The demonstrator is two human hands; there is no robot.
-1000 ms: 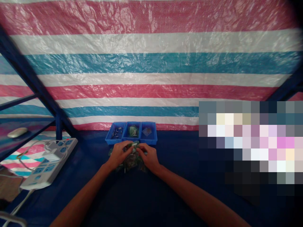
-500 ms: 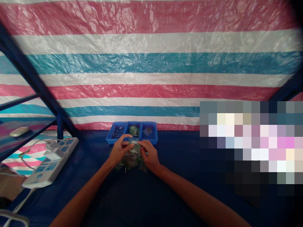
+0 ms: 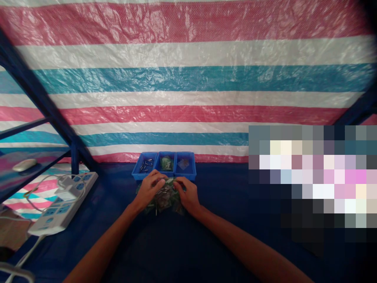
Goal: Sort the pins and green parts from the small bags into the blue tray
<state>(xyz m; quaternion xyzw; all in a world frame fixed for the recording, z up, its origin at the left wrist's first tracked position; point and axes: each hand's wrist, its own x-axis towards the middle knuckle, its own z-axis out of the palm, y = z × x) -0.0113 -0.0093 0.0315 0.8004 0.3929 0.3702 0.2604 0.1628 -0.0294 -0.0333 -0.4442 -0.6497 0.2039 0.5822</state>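
Left hand (image 3: 149, 191), right hand (image 3: 189, 194): fingers narrow, pinching green bag (image 3: 170, 181); blue trays (image 3: 175, 163) edge just beyond, tabletop (image 3: 224, 196) room either side.

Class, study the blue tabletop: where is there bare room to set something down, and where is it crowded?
Bare tabletop shows between the left forearm and right forearm; between the power strip and left forearm; and from the blue trays rightward to the pixelated area. Crowded: between the left hand and right hand, where small bags are heaped before the trays.

Dark blue table (image 3: 165, 251), three blue trays (image 3: 175, 163), heaped small bags (image 3: 162, 201), power strip (image 3: 63, 208)
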